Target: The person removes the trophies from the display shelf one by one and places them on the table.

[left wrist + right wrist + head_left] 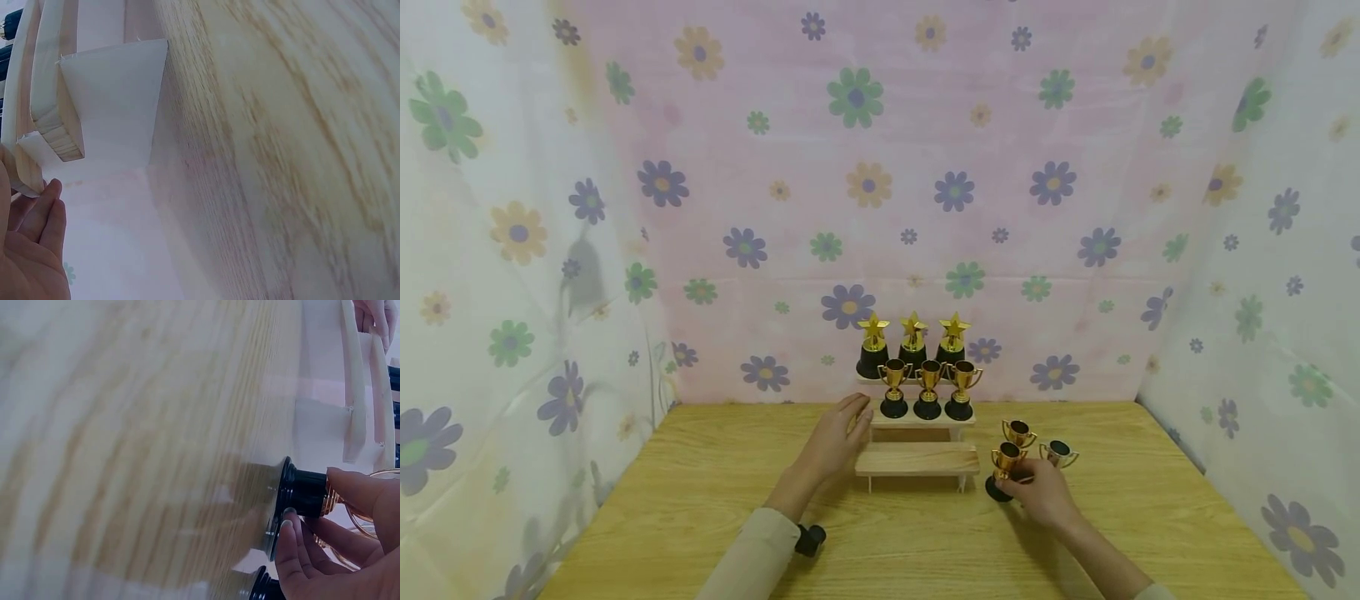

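A three-step wooden stand (pixel 917 458) stands on the table. My left hand (pixel 838 433) rests against the left end of its middle step, fingers (pixel 53 219) fairly straight at the board's end. Three gold trophy cups on black bases stand on that step, among them one cup (pixel 928 392). Behind, on the top step, are three gold star trophies (pixel 913 342). Right of the stand, my right hand (pixel 1041 492) grips a gold trophy cup (pixel 1009 454), thumb and fingers around its stem and black base (pixel 306 494). A second gold cup (pixel 1019 432) and a silver-coloured cup (pixel 1058 452) stand close behind.
The bottom step (pixel 917 458) of the stand has a bare wooden top. A wood-grain table (pixel 700 500) spans the front. Flower-patterned cloth (pixel 865 167) hangs behind and on both sides. A black wrist device (pixel 809 540) shows at the left sleeve.
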The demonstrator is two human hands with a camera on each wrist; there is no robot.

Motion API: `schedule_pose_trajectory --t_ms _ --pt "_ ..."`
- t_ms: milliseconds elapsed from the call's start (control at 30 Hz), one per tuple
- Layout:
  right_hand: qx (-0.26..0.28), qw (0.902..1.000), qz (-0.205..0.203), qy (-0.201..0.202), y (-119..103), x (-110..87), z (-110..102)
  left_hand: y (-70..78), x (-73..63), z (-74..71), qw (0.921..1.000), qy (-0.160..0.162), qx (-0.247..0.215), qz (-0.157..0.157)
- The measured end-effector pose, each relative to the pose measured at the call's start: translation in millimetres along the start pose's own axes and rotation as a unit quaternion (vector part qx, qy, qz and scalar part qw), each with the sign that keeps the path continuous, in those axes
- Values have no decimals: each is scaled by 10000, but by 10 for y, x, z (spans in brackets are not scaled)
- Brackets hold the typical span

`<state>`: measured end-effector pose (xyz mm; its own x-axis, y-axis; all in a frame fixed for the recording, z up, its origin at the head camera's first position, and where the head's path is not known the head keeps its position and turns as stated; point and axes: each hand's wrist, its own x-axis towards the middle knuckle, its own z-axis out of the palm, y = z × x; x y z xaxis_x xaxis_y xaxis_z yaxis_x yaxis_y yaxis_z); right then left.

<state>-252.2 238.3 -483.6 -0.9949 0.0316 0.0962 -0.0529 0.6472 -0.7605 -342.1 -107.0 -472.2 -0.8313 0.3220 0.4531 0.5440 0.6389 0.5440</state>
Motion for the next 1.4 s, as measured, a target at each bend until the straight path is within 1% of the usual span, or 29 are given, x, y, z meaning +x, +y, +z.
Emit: schedule_pose_trajectory --t_ms 133,333,433,533,667,800,967,1167,1300,1400 --pt "-67 10000 -28 -25 17 -22 -28 -5 -2 -8 10000 -36 -51 1" --pt "-67 9996 217 -153 -36 -119 -137 -18 -6 -11 9999 -84 -56 -10" --pt "-54 9993 315 -181 -57 -171 -196 -20 0 -8 9999 -52 -95 21" --pt "-29 9995 295 -126 -80 -231 -252 -20 1 2 9999 -2 -154 35" --pt "-111 9997 200 -6 -125 -307 -324 -28 -2 16 9999 50 -146 41" --pt "-166 9998 98 94 -198 -374 -399 -34 -4 21 9999 33 -155 -2" --pt "-142 9999 -14 91 -334 -442 -455 -42 -7 23 9997 30 -235 -35" --pt "113 9994 -321 94 -520 -459 -416 -33 -16 20 9994 111 -312 -36" --pt "194 9985 -498 127 -613 -431 -358 -33 -19 29 9994 104 -325 33" --pt "266 9977 -611 88 -680 -388 -320 -43 -15 38 9994 81 -342 2"
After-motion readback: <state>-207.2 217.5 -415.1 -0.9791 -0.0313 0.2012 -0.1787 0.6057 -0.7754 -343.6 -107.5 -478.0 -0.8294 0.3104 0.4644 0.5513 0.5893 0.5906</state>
